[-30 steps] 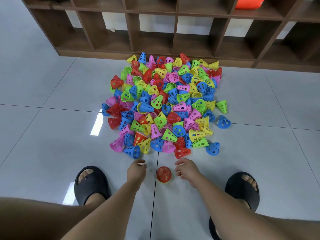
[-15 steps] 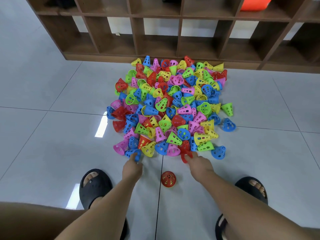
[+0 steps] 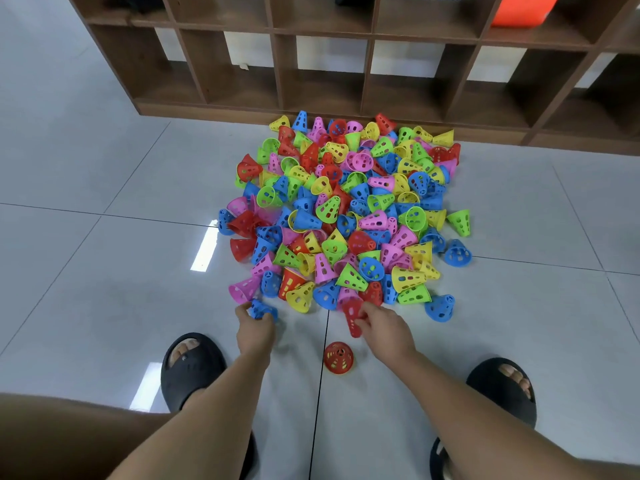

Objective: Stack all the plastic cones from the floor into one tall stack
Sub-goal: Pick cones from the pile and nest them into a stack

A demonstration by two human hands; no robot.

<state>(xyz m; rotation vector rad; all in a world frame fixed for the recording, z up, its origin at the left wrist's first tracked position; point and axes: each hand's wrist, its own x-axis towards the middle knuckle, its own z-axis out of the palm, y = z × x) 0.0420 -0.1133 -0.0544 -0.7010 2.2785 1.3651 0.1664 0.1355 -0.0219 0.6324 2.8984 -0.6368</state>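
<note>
- Grey tiled floor [image 3: 104, 271], with a brown cubby shelf [image 3: 346, 81] behind.
- Heap of plastic cones [image 3: 346, 209] lies on the floor by the shelf.
- Left hand [image 3: 256, 329] grips a blue cone [image 3: 261, 309] at the heap's near edge.
- Right hand [image 3: 384, 329] grips a red cone [image 3: 352, 318].
- Lone red cone [image 3: 338, 357] stands on the floor between the hands.

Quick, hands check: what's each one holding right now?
Left hand: closed on a blue cone.
Right hand: closed on a red cone.

Bare forearms, black open-toe slides [image 3: 194, 367], both feet
</note>
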